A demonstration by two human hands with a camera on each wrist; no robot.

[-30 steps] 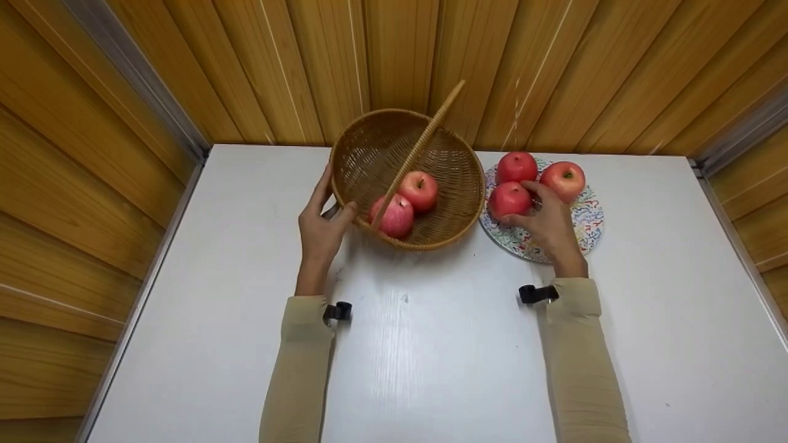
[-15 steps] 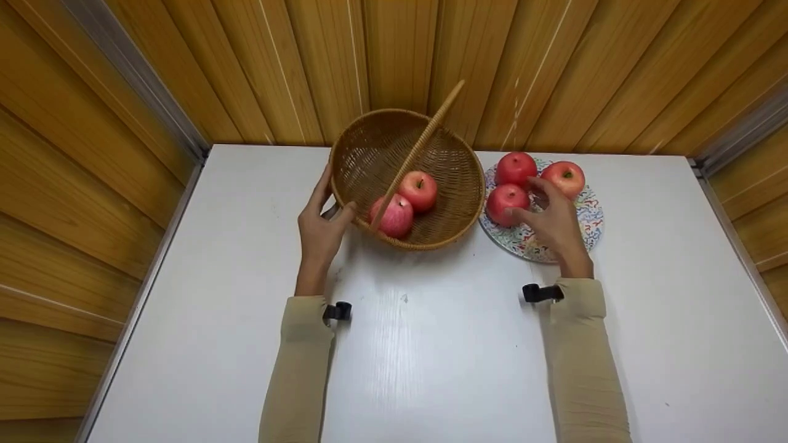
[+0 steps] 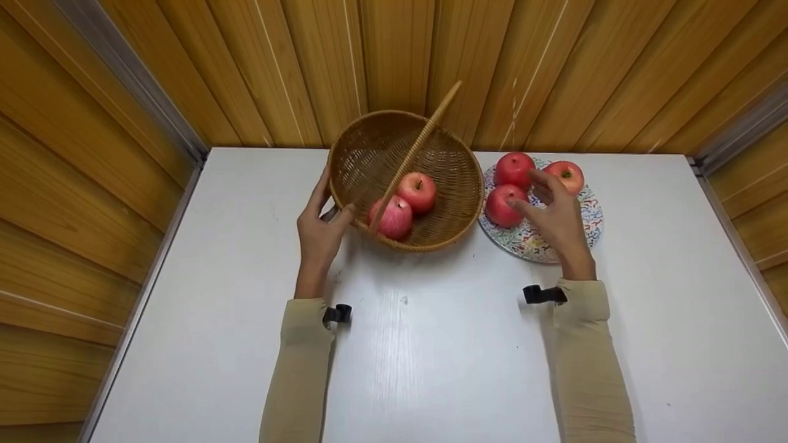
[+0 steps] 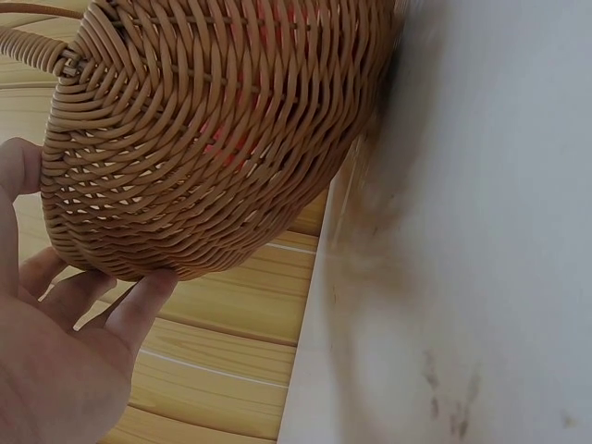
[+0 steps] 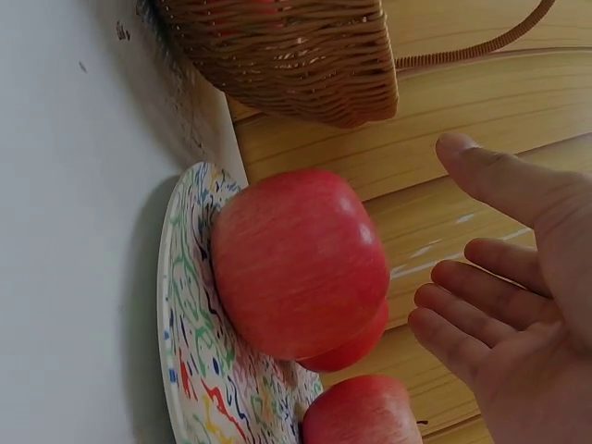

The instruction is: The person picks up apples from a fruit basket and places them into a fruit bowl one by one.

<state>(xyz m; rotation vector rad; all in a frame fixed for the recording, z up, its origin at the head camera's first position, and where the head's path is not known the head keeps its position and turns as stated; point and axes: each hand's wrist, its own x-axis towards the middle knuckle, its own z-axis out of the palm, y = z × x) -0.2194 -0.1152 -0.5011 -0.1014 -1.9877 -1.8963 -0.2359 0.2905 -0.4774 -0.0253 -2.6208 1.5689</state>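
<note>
My left hand (image 3: 321, 234) holds the left side of a wicker basket (image 3: 458, 215), thumb at the rim and fingers against the outer weave, as the left wrist view also shows. Inside the basket, two apples (image 3: 418, 192) lie together under the arched handle (image 3: 414, 154). A round plate (image 3: 588, 224) with a multicoloured squiggle pattern carries three more red apples. My right hand (image 3: 557, 218) hovers over that plate, thumb and fingers spread and nothing held. In the right wrist view it is apart from the nearest apple (image 5: 301, 264).
Both basket and plate stand on a white table (image 3: 431, 344), close to its back edge. Wood-plank panels (image 3: 246, 74) rise behind the table and at both sides. The plate sits just right of the basket.
My right hand has let go of the front-left apple on the plate and drawn slightly up and right. That apple sits slightly further left. The left hand keeps its hold on the basket.
</note>
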